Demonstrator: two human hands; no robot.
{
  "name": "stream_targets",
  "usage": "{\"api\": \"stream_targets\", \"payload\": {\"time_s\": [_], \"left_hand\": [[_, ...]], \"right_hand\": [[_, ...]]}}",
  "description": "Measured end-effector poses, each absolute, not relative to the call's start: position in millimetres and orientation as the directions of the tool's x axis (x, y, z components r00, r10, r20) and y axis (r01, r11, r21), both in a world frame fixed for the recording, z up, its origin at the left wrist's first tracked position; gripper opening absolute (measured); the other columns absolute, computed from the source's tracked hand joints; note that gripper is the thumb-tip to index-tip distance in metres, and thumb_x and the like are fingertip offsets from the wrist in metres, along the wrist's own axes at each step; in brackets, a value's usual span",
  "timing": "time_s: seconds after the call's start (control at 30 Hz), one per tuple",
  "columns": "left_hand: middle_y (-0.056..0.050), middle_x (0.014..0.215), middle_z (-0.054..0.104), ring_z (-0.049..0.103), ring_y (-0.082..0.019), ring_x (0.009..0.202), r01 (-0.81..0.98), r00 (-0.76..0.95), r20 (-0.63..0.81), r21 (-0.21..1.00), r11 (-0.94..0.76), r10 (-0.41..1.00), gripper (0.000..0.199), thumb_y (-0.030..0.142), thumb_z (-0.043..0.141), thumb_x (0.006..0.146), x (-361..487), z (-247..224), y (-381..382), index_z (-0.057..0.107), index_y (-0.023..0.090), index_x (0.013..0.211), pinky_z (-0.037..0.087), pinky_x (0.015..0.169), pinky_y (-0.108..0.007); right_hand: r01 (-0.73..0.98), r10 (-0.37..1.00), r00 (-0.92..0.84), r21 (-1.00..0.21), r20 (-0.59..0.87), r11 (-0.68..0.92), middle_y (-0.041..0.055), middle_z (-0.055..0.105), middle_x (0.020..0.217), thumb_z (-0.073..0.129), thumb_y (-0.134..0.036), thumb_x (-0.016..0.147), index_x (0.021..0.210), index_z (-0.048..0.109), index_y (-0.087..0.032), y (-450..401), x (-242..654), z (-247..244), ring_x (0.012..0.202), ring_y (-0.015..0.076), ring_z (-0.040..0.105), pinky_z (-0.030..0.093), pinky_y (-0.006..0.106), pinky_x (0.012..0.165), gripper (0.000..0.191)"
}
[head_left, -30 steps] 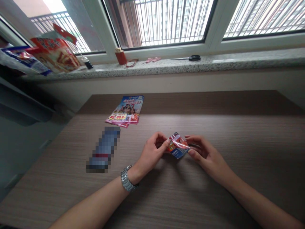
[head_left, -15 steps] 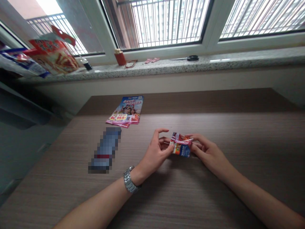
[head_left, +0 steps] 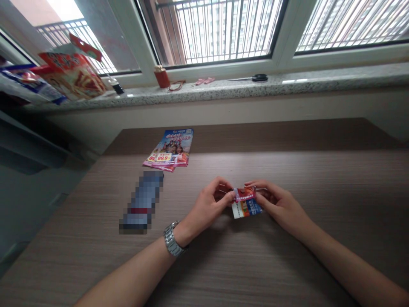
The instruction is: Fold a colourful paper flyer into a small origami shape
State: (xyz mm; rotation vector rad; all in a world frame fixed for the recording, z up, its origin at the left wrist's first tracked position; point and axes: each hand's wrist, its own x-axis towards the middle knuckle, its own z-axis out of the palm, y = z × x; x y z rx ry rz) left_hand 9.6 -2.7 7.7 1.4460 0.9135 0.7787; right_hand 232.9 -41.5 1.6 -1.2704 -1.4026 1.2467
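Left hand [head_left: 211, 203] and right hand [head_left: 278, 199] pinch a folded, printed leaflet [head_left: 246, 205]; flyers [head_left: 171, 148] beyond read "89.9".

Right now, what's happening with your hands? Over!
Left hand, right hand: both pinching. Small printed paper: held between them, blue and red showing. Flyers, blurred dark object: off left, apart from hands.

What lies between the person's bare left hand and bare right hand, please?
In the head view, a small, folded, glossy, multicoloured printed paper lies between the left hand and the right hand, held by both.
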Motion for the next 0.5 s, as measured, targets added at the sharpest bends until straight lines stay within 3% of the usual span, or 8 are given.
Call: {"api": "stream_targets", "payload": {"time_s": [0.2, 0.37, 0.5], "left_hand": [[-0.002, 0.092, 0.067, 0.068, -0.015, 0.082, 0.056, 0.387, -0.068, 0.997, 0.050, 0.919, 0.025, 0.037, 0.070, 0.092, 10.3, 9.5, -1.7, 0.057, 0.017, 0.099, 0.057, 0.072, -0.024], [-0.002, 0.090, 0.065, 0.067, -0.014, 0.079, 0.015, 0.340, -0.069, 0.998, 0.068, 0.938, 0.028, 0.037, 0.072, 0.090, 11.4, 10.0, -0.5, 0.055, 0.016, 0.096, 0.059, 0.072, -0.025], [-0.001, 0.088, 0.065, 0.068, -0.014, 0.079, 0.012, 0.338, -0.084, 0.996, 0.085, 0.937, 0.029, 0.039, 0.072, 0.089, 11.9, 8.6, -0.5, 0.054, 0.017, 0.094, 0.060, 0.072, -0.025]], "right_hand": [[0.069, 0.987, -0.141, -0.995, -0.076, -0.067, 0.0082, 0.078, 0.102, 0.064, -0.047, 0.093, 0.124, 0.060, -0.022, -44.6, 234.9, -1.9, 0.093, 0.0225, 0.074, 0.060, 0.036, 0.085, 0.040], [0.109, 0.985, -0.164, -0.993, -0.057, -0.039, 0.0057, 0.076, 0.099, 0.066, -0.045, 0.093, 0.116, 0.064, -0.023, -46.7, 239.0, -4.8, 0.084, 0.0190, 0.072, 0.060, 0.031, 0.078, 0.032], [0.209, 0.990, -0.137, -0.978, -0.042, -0.012, 0.0027, 0.073, 0.083, 0.064, -0.046, 0.094, 0.108, 0.068, -0.023, -47.7, 240.9, -4.7, 0.073, 0.0174, 0.068, 0.057, 0.029, 0.068, 0.027]]}}
